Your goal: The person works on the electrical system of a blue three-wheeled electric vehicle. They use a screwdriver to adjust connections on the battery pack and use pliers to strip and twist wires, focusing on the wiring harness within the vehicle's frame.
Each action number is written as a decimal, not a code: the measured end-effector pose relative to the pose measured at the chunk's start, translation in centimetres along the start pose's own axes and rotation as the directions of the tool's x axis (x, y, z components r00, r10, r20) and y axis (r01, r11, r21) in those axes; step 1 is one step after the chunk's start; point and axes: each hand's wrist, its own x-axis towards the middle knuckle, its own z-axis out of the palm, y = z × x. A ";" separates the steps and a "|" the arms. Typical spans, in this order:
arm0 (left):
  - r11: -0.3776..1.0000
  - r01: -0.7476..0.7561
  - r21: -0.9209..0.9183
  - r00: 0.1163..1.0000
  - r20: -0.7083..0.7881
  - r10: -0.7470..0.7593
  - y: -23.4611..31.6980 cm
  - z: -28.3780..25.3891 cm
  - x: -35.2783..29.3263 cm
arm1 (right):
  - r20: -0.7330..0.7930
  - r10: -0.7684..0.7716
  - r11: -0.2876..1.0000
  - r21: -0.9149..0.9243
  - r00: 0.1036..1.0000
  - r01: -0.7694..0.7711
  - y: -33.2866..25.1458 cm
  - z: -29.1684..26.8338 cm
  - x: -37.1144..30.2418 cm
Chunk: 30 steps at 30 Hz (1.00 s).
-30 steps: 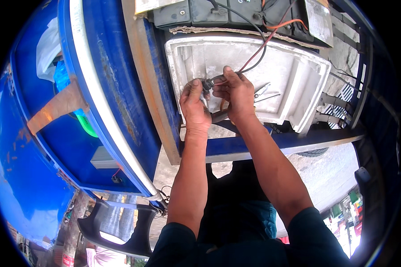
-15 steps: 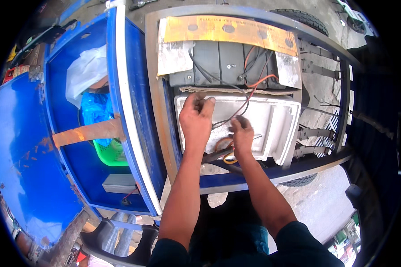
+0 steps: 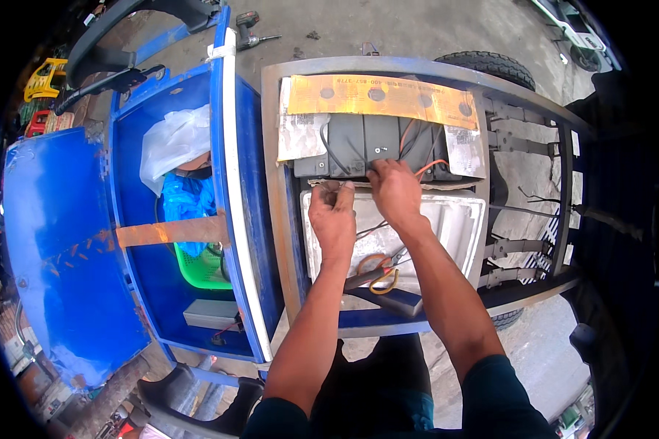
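My left hand [image 3: 334,219] is over the far left edge of a white tray-like lid [image 3: 454,234], its thumb and fingers pinched together; what they hold is too small to make out. My right hand [image 3: 397,192] bends its fingers down at the near edge of the dark grey batteries [image 3: 383,132]. A thin black cable [image 3: 354,148] runs across the batteries into these fingers, though the fingertips are hidden. An orange-red cable [image 3: 430,167] lies to their right. Nearer to me, a tool with orange and yellow looped handles [image 3: 383,284] rests at the lid's near edge.
A metal frame [image 3: 273,183] surrounds batteries and lid. Yellow cardboard [image 3: 377,95] covers the batteries' far side. To the left, a blue compartment [image 3: 135,293] holds a green basket [image 3: 198,272], bags and a grey box [image 3: 212,313]. A cordless drill [image 3: 247,29] lies on the floor beyond.
My right hand has moved away from me, from above the white lid to the batteries' near edge. My left hand stays pinched near the lid's far edge. The whole view has shifted.
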 end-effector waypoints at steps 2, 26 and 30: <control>0.998 0.057 0.020 0.994 0.089 -0.059 0.5 -1.1 -1.2 | -0.174 0.091 0.987 0.144 0.980 -0.066 0.9 -1.1 -1.5; 0.211 -0.694 0.689 0.720 0.658 0.221 -14.9 -5.7 -10.1 | 0.367 0.207 0.438 0.794 0.907 -0.421 3.8 -10.5 -10.5; 0.210 -0.631 0.747 0.768 0.639 0.036 -16.9 -6.5 -10.7 | 0.332 0.237 0.469 0.784 0.913 -0.407 3.7 -11.3 -10.1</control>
